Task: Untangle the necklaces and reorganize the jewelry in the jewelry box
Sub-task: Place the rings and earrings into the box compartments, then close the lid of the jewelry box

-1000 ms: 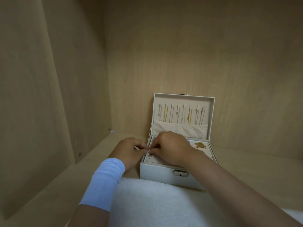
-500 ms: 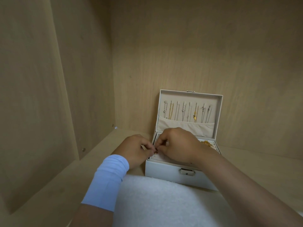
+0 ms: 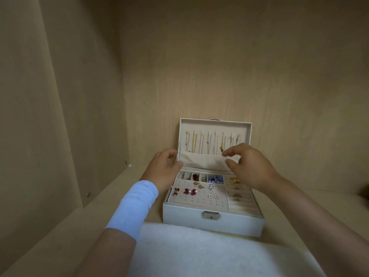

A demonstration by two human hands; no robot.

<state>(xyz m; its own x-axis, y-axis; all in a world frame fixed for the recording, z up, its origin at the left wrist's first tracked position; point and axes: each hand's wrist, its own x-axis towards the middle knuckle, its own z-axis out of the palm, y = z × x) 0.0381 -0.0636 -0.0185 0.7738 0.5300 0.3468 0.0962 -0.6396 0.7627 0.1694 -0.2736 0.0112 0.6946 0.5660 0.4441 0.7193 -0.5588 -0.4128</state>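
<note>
Our left hand [image 3: 163, 167] was at the left edge of the lid [image 3: 215, 125], thumb on the pocket [image 3: 201, 161] corner; we could not tell whether it pinched there. Our right hand [image 3: 250, 166] hovered before the pocket's right end, fingers loosely curled, holding nothing. The necklaces [image 3: 211, 142] hung in a row inside the upright lid of the box [image 3: 229, 222], which sat on a shelf [image 3: 85, 232] behind a towel [image 3: 199, 252]. Earrings [image 3: 189, 191] lay on the tray below. We judged that a hasty tug could knot neighbouring chains, swing the lid down, or drop a chain among the earrings.
</note>
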